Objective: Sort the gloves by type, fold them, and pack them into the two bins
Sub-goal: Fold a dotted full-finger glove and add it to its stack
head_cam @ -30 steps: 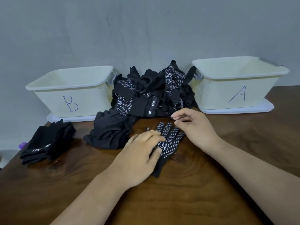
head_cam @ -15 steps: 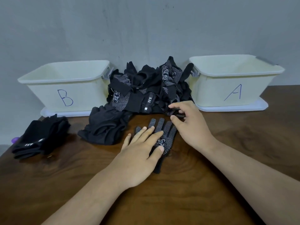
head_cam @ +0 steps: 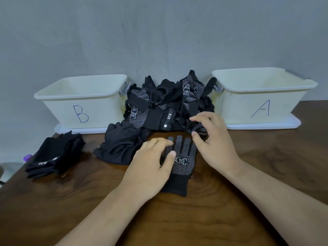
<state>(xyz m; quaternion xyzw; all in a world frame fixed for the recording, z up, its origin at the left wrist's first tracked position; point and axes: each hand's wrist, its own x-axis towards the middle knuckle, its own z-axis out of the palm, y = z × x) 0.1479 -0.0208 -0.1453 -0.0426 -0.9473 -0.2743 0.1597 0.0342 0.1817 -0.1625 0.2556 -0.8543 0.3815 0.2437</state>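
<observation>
A black glove with white dots (head_cam: 181,160) lies flat on the wooden table, fingers pointing away from me. My left hand (head_cam: 150,169) presses flat on its left side. My right hand (head_cam: 211,139) hovers with spread fingers over the near edge of the tangled pile of black gloves (head_cam: 166,107), thumb near the flat glove's fingertips, gripping nothing I can see. The pile sits between two cream bins, marked B (head_cam: 58,107) on the left and A (head_cam: 292,96) on the right. Both bins look empty.
A small stack of plain black gloves (head_cam: 51,157) lies at the table's left edge. Another heap of plain black gloves (head_cam: 120,144) rests just left of my left hand. Each bin stands on a white lid (head_cam: 291,124). A grey wall is behind.
My right hand has shifted forward from the flat glove's fingertips to the edge of the pile, with fingers spread. My left hand stays on the dotted glove.
</observation>
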